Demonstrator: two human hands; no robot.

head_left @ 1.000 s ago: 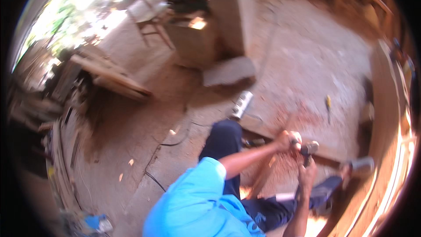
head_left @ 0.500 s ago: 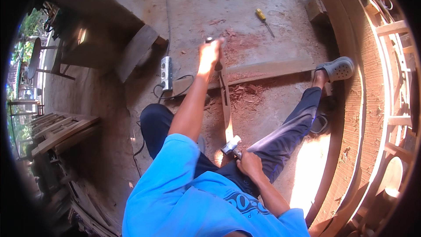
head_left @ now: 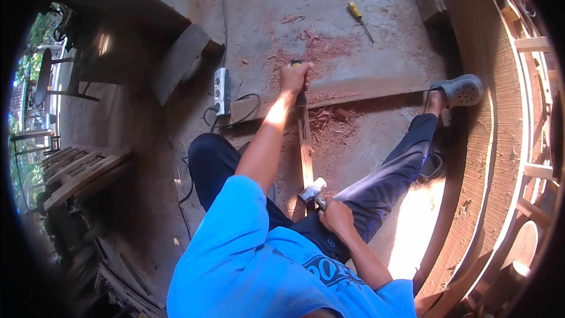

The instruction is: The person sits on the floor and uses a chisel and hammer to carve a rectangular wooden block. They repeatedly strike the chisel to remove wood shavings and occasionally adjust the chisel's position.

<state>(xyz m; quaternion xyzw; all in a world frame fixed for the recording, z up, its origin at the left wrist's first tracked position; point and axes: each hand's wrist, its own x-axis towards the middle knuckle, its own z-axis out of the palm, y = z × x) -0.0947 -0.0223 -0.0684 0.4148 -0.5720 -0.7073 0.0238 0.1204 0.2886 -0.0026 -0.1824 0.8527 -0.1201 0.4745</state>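
Note:
My left hand [head_left: 293,80] is closed around a dark-handled chisel [head_left: 301,98], held upright over the far end of a narrow wooden strip [head_left: 306,159]. Slots are cut in the strip, which runs back toward me between my legs. I cannot make out the chisel's blade. Near my lap, my right hand [head_left: 338,217] grips a hammer [head_left: 312,190] by its handle. The hammer's head lies over the strip's near end; whether they touch I cannot tell.
A low board [head_left: 371,89] crosses the floor, with reddish wood chips [head_left: 332,119] around it. A yellow-handled screwdriver [head_left: 360,20] lies far right. Left of my arm is a power strip [head_left: 221,91] with its cable. A large timber [head_left: 471,159] stands along the right.
My left hand has come nearer with the chisel and shifted slightly right, and the tool now stands more upright. My right hand and the hammer have hardly moved.

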